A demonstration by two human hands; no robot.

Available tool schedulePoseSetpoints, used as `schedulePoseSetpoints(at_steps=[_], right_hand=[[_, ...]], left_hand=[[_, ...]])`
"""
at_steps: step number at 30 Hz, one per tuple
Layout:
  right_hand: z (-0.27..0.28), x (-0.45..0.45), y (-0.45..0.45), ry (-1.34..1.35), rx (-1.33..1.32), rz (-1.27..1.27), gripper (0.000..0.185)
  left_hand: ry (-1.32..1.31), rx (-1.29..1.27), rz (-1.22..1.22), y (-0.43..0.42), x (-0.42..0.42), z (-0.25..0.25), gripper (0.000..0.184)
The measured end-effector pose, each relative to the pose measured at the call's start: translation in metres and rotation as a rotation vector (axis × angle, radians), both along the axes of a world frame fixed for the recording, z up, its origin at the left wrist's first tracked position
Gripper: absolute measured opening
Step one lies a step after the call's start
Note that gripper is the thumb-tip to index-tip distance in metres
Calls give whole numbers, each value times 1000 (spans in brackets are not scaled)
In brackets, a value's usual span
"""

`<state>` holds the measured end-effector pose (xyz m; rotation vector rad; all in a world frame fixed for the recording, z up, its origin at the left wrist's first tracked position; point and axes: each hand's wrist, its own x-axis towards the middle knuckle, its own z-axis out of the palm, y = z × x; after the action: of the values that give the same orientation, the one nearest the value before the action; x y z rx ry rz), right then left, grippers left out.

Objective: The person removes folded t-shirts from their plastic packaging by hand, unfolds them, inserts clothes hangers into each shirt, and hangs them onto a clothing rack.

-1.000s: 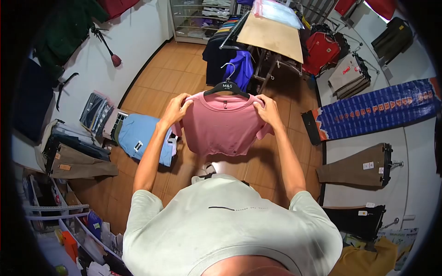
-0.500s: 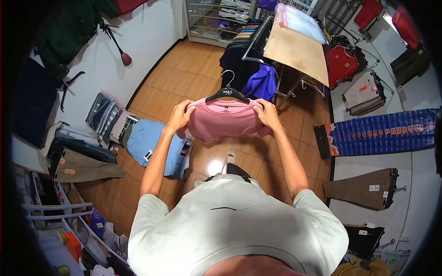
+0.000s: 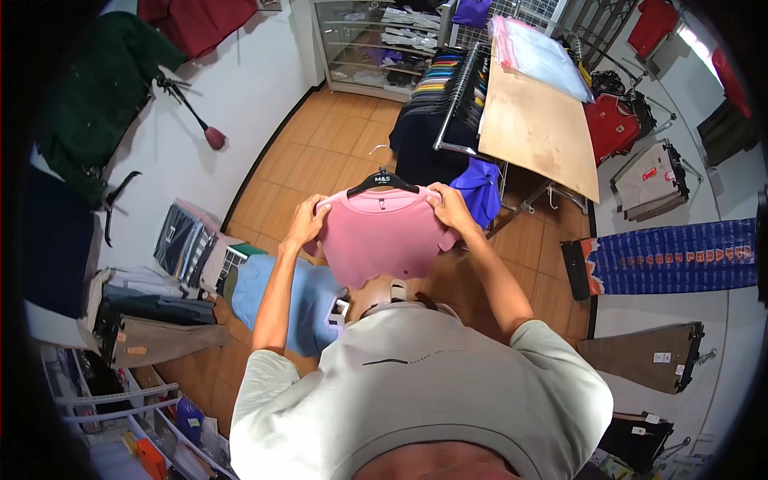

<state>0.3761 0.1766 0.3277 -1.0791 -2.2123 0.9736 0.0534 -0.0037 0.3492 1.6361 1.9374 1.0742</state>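
A pink T-shirt hangs on a black hanger marked M&S, in front of my body. My left hand grips the shirt at its left shoulder as I see it, thumb on the front of the cloth. At the opposite shoulder my right hand pinches the fabric in the same way. The hanger's bar shows inside the neck opening, with its pale hook above. The shirt's lower hem hangs close to my legs.
Dark garments hang on a metal rack beside a wooden board table bearing plastic bags. Blue clothing lies at lower left. Trousers hang along the right wall. A glass cabinet stands at the back.
The pink shirt now hangs lower and more of its front shows. Both hands keep hold of its shoulders. The view has shifted, showing more of the rack of garments.
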Motion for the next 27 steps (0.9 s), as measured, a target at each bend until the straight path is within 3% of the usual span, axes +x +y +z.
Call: schedulePoseSetpoints(at_steps=[4, 6, 10, 12, 14, 18, 20, 22, 24, 26, 27], right_hand=[[-23, -32, 38, 7, 11, 4, 21], [-38, -44, 55, 28, 145, 10, 22], [-37, -65, 66, -24, 111, -73, 28], [-46, -75, 74, -43, 132, -108, 31], [-50, -88, 76, 104, 243, -250, 33], [-55, -117, 92, 114, 403, -425, 34], [-64, -133, 102, 108, 338, -425, 36], [-96, -152, 124, 108, 176, -406, 35], [-107, -177, 141, 372, -384, -435, 37], [-102, -200, 154, 408, -463, -514, 34], [-88, -209, 157, 544, -669, -570, 33]], left_hand=[[-30, -39, 38, 30, -22, -1, 24], [-81, -134, 85, 42, -29, -4, 22], [-217, -320, 120, 67, -41, -1, 22], [-103, -106, 23, 87, -58, -27, 20], [-110, -102, -12, 108, -70, -39, 20], [-133, 10, -93, 161, -95, -71, 19], [3, 63, -67, 191, -101, -77, 22], [44, -99, -63, 222, -109, -78, 25], [21, -122, -104, 253, -116, -77, 28], [41, -124, -146, 284, -123, -89, 27], [40, -107, -178, 298, -127, -97, 25]])
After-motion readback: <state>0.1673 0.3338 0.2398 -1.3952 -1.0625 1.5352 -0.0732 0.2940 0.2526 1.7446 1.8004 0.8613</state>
